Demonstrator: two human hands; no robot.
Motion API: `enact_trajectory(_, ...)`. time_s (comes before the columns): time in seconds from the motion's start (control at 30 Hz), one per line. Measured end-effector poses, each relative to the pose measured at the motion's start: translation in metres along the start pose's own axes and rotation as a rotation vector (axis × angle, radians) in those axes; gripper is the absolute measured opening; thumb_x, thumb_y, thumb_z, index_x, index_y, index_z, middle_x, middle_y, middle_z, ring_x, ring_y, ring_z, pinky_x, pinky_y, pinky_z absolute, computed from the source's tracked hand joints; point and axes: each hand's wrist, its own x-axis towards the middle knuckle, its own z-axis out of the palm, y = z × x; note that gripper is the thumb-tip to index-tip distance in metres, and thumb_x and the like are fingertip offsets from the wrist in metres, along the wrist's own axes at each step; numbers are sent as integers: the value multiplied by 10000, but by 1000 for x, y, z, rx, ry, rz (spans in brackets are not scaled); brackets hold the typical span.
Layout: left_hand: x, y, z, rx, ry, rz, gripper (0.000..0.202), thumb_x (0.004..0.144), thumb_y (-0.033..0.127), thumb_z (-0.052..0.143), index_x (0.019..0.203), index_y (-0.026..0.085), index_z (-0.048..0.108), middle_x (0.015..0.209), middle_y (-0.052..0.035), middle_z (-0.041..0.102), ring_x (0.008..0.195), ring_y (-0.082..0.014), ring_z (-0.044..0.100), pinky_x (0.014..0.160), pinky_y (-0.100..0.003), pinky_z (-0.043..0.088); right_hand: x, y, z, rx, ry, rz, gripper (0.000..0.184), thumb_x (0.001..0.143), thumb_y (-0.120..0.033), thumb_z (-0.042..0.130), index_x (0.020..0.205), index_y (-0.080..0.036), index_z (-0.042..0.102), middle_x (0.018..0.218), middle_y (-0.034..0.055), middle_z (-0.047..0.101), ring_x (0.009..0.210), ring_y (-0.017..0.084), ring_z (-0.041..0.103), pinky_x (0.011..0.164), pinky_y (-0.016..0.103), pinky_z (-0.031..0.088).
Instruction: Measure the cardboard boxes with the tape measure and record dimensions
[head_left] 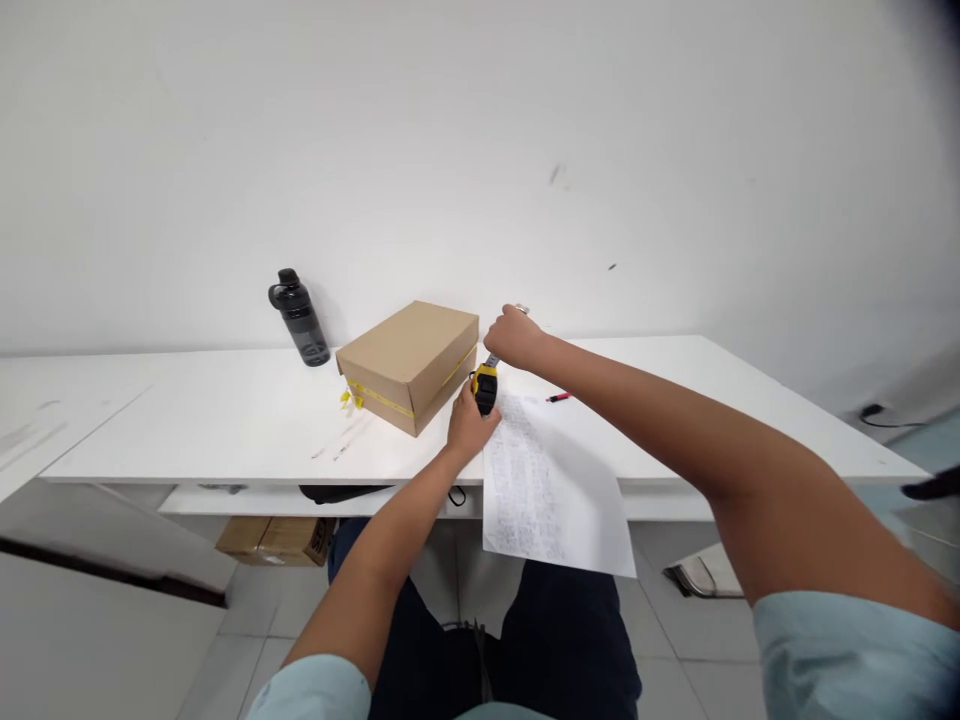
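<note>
My left hand (470,424) is closed around a yellow and black tape measure (486,388) above the white table. My right hand (514,338) grips the metal blade (492,360) of it, a short length drawn out between the two hands. A silvery end pokes out past the right fist. Just left of the hands sits a closed brown cardboard box (409,365), with a yellow measuring tape (382,398) wrapped around its sides. Beneath the hands lies a sheet of paper (555,490) covered partly in handwriting, its lower part hanging over the table's front edge.
A dark water bottle (301,320) stands against the wall at the back left. A red and black pen (559,397) lies right of the hands. Under the tabletop (225,420) are a shelf (247,502) and a cardboard carton (270,540) on the left.
</note>
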Motion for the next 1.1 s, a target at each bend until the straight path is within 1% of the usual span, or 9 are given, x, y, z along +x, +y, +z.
enact_trajectory(0.1, 1, -1, 0, -16, -30, -41, 695, 900, 243, 735, 1538, 162, 472, 1390, -205, 691, 1295, -373, 669, 1074, -493, 545, 5, -5, 11, -100, -84, -20, 194, 869, -71, 618, 893, -168, 784, 920, 118, 788, 932, 253, 708, 962, 432, 431)
enact_trajectory(0.5, -1, 5, -3, 66, -10, -93, 545, 911, 245, 755, 1409, 157, 551, 1324, -204, 721, 1285, -393, 680, 1067, -503, 551, 24, -24, 48, 223, 188, -152, 167, 858, -138, 624, 782, -230, 741, 767, 67, 724, 1053, 280, 679, 1123, 551, 458)
enact_trajectory(0.63, -1, 2, -6, 21, -12, -124, 497, 892, 249, 790, 1342, 170, 596, 1281, -191, 745, 1247, -390, 702, 1041, -502, 561, 3, -18, 47, 283, 369, -326, 342, 951, -115, 538, 1120, -297, 773, 1134, 29, 778, 1286, 224, 619, 1279, 553, 345)
enact_trajectory(0.7, -2, 1, -8, -15, -14, -121, 489, 887, 263, 802, 1329, 178, 610, 1266, -177, 756, 1217, -378, 717, 1023, -488, 565, -22, -10, 60, 362, 477, -237, 438, 1000, -114, 482, 1286, -338, 729, 1394, 30, 712, 1420, 206, 548, 1304, 548, 303)
enact_trajectory(0.8, -4, 1, -13, -57, -35, -127, 516, 886, 287, 806, 1353, 188, 610, 1250, -150, 766, 1176, -352, 731, 1002, -463, 564, -72, 6, 100, 409, 500, 211, 464, 993, -110, 460, 1312, -312, 731, 1489, 96, 662, 1412, 249, 559, 1270, 578, 298)
enact_trajectory(0.9, -4, 2, -14, -74, -46, -156, 538, 889, 297, 799, 1378, 189, 602, 1265, -146, 765, 1173, -344, 730, 994, -455, 560, -121, 21, 150, 374, 232, 526, 534, 937, -57, 407, 1313, -220, 748, 1398, 176, 695, 1177, 281, 673, 1160, 571, 373)
enact_trajectory(0.97, -3, 3, -13, -90, -41, -155, 532, 892, 271, 783, 1384, 188, 598, 1281, -149, 759, 1189, -345, 724, 1012, -464, 556, -147, 29, 177, 357, 33, 661, 589, 893, -57, 435, 1385, -199, 724, 1540, 231, 585, 1175, 321, 672, 1042, 541, 447)
enact_trajectory(1.03, -2, 2, -9, -116, -21, -142, 561, 890, 238, 769, 1414, 187, 574, 1332, -158, 737, 1240, -348, 705, 1061, -479, 542, -163, 34, 195, 342, -80, 696, 655, 845, -45, 472, 1432, -217, 707, 1670, 240, 446, 1267, 360, 637, 1009, 534, 474)
enact_trajectory(1.1, -2, 0, -5, -156, 8, -120, 630, 880, 212, 766, 1463, 196, 529, 1422, -168, 689, 1326, -344, 664, 1132, -488, 513, -171, 38, 208, 325, -84, 661, 610, 856, -61, 474, 1384, -217, 738, 1718, 231, 380, 1382, 390, 567, 1071, 577, 459)
